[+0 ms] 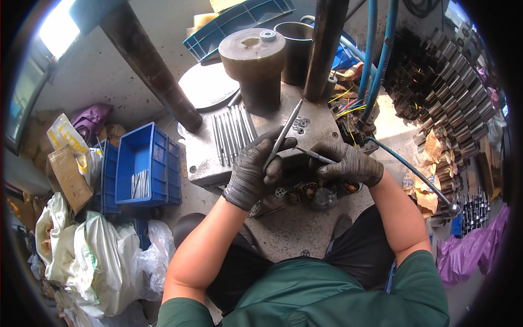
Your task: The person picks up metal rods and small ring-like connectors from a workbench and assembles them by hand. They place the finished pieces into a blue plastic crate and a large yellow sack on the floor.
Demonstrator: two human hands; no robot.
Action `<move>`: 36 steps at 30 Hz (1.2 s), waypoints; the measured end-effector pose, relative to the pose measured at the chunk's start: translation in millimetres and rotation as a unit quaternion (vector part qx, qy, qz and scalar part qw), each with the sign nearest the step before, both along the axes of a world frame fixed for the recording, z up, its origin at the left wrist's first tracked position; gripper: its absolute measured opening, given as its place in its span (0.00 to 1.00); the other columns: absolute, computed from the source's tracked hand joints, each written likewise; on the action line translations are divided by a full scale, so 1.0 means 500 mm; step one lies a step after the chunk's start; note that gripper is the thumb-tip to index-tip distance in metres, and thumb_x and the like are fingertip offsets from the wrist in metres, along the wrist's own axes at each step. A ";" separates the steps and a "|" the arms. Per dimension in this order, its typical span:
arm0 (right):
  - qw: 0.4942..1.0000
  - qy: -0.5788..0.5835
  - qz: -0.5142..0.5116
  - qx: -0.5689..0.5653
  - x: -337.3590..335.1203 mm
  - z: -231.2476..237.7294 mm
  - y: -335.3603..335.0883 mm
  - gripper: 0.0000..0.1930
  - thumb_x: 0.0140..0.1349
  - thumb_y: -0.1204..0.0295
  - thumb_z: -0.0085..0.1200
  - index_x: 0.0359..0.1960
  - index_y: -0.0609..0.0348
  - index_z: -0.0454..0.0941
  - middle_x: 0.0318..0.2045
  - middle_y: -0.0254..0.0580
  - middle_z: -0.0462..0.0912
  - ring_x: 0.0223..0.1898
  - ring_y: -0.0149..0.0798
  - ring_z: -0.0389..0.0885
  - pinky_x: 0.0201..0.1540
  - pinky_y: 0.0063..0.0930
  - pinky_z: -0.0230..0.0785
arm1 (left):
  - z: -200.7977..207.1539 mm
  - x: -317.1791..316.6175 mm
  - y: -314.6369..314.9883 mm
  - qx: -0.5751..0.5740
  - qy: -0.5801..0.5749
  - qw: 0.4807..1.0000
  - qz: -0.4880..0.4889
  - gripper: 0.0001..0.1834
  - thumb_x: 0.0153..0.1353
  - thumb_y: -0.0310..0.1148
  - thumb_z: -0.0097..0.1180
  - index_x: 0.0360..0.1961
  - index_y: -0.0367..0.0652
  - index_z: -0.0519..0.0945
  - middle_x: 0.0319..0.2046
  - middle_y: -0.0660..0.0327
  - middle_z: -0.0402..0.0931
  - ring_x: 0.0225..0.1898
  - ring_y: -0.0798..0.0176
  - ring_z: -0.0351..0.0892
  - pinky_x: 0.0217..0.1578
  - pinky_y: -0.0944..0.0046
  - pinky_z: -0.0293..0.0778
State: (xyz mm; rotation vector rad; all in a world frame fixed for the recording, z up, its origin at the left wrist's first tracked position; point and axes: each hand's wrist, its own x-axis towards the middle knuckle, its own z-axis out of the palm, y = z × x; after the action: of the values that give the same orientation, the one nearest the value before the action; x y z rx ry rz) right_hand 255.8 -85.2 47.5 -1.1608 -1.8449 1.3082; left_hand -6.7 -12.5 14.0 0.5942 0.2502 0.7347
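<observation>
While left hand [255,170] is closed round a long steel rod [284,132] angled over the metal plate [202,163] edge, right hand [348,163] pinches a shorter pin [316,156]. Floor is tight: blue crate [159,163] left, white bags [103,261] below it, brown cardboard box [68,175] beyond.

A row of metal rods [233,133] lies on the left part of the metal plate [207,163]; a cylinder block [255,65] stands on the plate's far side, with a small ring [267,36] on top; a crate [146,166] sits left of the plate, more rods [140,184] in it; bags [103,261] lie nearer, left; stacked metal parts [444,82] rise at far right; two hoses [378,54] hang between block and stack.
</observation>
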 end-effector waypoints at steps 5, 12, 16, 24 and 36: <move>0.927 -0.271 -0.131 0.226 0.023 -0.051 -0.004 0.17 0.50 0.73 0.62 0.43 0.63 0.78 0.39 0.48 0.81 0.47 0.51 0.80 0.52 0.44 0.74 | -0.009 -0.016 0.025 -0.040 -0.089 0.995 -0.020 0.34 0.69 0.36 0.53 0.74 0.35 0.62 0.55 0.40 0.81 0.20 0.68 0.74 0.15 0.71 0.69; 0.873 -0.370 -0.118 0.295 0.020 -0.084 0.029 0.22 0.50 0.66 0.64 0.50 0.56 0.82 0.51 0.44 0.83 0.52 0.53 0.79 0.56 0.47 0.73 | -0.013 -0.026 0.030 -0.019 -0.022 0.999 0.032 0.37 0.65 0.32 0.56 0.76 0.42 0.62 0.44 0.47 0.84 0.23 0.65 0.80 0.19 0.69 0.74; 0.857 -0.398 -0.111 0.308 0.020 -0.094 0.040 0.22 0.51 0.65 0.63 0.49 0.57 0.82 0.59 0.43 0.81 0.54 0.54 0.78 0.59 0.47 0.72 | 0.001 -0.023 0.025 -0.007 0.012 0.997 0.070 0.33 0.69 0.31 0.55 0.74 0.45 0.64 0.36 0.53 0.82 0.25 0.64 0.82 0.23 0.68 0.76; 0.819 -0.393 -0.126 0.399 0.017 -0.132 0.044 0.13 0.52 0.65 0.63 0.38 0.53 0.81 0.36 0.40 0.82 0.43 0.50 0.79 0.45 0.47 0.71 | -0.001 -0.020 0.029 -0.019 0.011 0.998 0.056 0.31 0.62 0.27 0.62 0.67 0.44 0.70 0.42 0.59 0.80 0.39 0.63 0.81 0.38 0.66 0.80; 0.920 0.182 -0.344 0.049 -0.069 -0.104 0.010 0.12 0.61 0.78 0.65 0.45 0.61 0.79 0.37 0.36 0.84 0.39 0.32 0.83 0.45 0.29 0.78 | -0.014 0.047 -0.018 0.038 0.257 0.963 0.070 0.13 0.68 0.29 0.58 0.52 0.40 0.78 0.32 0.63 0.84 0.20 0.76 0.74 0.20 0.77 0.69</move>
State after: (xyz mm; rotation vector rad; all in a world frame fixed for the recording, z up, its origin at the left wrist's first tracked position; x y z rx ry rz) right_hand 221.2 -80.1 -4.5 -1.2480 -1.0681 0.9227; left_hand 16.7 -21.6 7.1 0.8428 0.7544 0.7183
